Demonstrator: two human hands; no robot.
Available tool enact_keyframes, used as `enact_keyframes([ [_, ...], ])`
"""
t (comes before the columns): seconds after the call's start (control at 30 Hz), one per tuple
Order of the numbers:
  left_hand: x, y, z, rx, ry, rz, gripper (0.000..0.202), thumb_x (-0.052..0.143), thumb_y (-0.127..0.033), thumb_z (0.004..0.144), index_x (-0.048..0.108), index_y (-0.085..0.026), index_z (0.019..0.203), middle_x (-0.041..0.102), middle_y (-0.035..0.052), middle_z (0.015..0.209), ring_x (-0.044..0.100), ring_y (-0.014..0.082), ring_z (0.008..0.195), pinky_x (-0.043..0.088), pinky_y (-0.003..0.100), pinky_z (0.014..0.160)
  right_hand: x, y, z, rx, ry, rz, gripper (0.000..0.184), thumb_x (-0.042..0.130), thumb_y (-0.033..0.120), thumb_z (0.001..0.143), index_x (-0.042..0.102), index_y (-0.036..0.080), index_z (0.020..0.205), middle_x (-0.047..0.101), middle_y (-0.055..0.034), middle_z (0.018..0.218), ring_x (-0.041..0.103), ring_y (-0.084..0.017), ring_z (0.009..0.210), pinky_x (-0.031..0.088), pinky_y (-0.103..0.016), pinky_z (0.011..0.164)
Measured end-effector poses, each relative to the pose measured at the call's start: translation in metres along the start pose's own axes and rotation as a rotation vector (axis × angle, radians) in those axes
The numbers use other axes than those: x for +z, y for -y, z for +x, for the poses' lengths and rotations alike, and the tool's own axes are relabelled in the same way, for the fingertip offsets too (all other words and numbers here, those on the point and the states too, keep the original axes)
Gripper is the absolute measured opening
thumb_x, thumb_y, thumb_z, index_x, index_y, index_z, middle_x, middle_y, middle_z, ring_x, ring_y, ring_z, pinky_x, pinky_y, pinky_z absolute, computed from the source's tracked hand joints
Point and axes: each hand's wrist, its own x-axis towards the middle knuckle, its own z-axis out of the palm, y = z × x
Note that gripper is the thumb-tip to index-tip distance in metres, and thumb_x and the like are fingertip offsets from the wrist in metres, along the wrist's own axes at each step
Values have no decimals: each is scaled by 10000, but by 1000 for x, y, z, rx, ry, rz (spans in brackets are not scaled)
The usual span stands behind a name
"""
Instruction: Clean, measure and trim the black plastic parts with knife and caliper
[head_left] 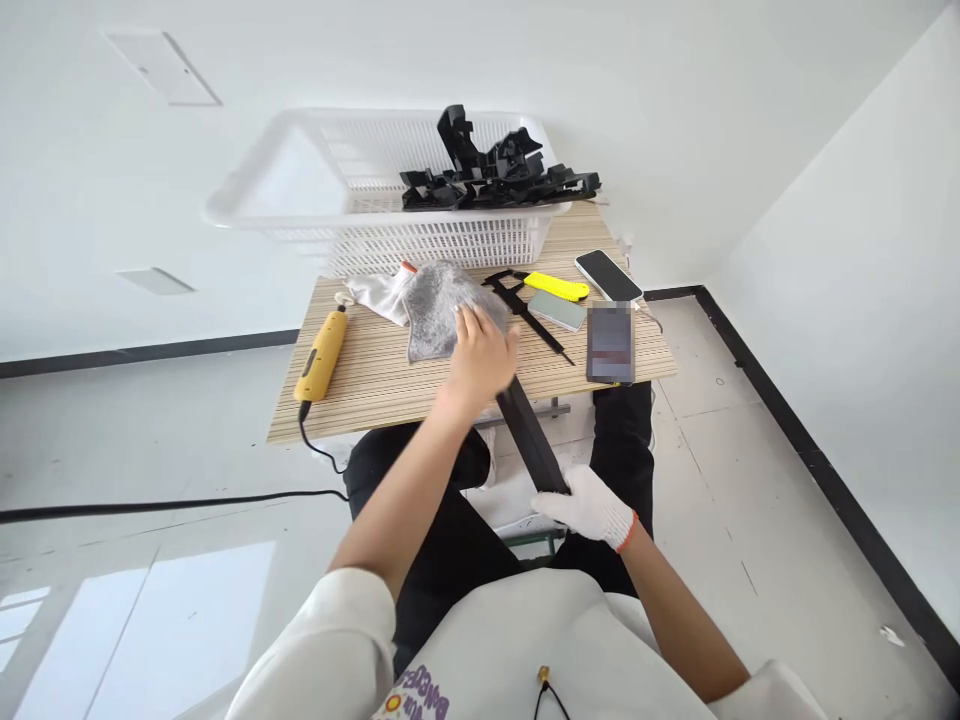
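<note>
Black strip [534,440] slants from beside the left grip [481,350] down to the right grip [586,503], past the near edge of a wooden desk [375,385]. Well left of both grips lies a yellow power tool [322,357]; a tug on its cord [321,453], hanging over that edge, could drag it off. Left grip, bare, has its fingers on a grey cloth [431,300]; whether they pinch it cannot be told. Sliding the cloth rightward could shove the black caliper [532,318], just right of that grip, into the yellow knife [556,287]. Right grip, gloved, is clamped around the strip's lower end; a loosened hold could drop it. Ahead of that grip, a blurred slab [610,345] sits at the near edge, where a swinging strip could knock it down. Leftward room runs from cloth to tool; a white basket [442,243] bounds the far side.
</note>
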Motion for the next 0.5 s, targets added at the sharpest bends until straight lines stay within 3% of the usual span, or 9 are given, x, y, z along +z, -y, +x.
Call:
enact_keyframes([
  [0.1,-22,15,63,-173,85,-30,734,291,-338,1052,191,268,1454,210,441,1555,142,435,1535,153,510,1265,1,5,-1,6,-28,-78,471,642,483,812,406,188,531,387,41,485,312,-73,488,233,-240,448],
  [0.17,-30,15,73,-226,154,-44,727,289,-334,1052,196,263,1456,202,444,1554,162,439,1529,194,512,1256,1,7,-1,-12,-22,-92,444,631,463,820,434,183,538,399,40,490,316,-73,489,235,-238,448],
  [0.23,-29,7,48,-125,174,13,660,295,-292,1049,288,233,1448,247,443,1539,195,459,1515,224,572,1234,0,6,0,-32,-18,-77,429,627,446,823,441,181,541,409,40,492,329,-75,491,245,-235,450],
  [0.3,-19,-4,0,136,140,106,541,299,-211,1035,457,166,1390,344,424,1507,235,482,1496,220,660,1203,-1,4,0,-46,-24,-55,415,638,444,815,453,180,553,419,39,499,349,-81,503,261,-232,459],
  [0.37,-6,-14,-51,326,107,120,541,295,-244,1046,512,147,1351,398,414,1482,243,478,1495,225,663,1205,-1,1,0,-54,-32,-24,373,646,438,807,484,178,594,435,41,526,363,-85,525,275,-228,475],
  [0.43,6,-20,-81,331,74,60,608,308,-342,1054,480,136,1389,407,394,1492,222,466,1506,272,644,1200,0,-1,0,-48,-41,1,328,645,421,801,503,177,633,430,46,548,351,-84,536,275,-227,484],
  [0.5,11,-19,-79,232,85,-15,659,332,-381,1046,427,150,1425,379,393,1513,195,461,1515,290,628,1201,1,-1,-1,-45,-41,2,343,633,426,809,483,180,623,400,49,544,327,-81,535,263,-231,483],
])
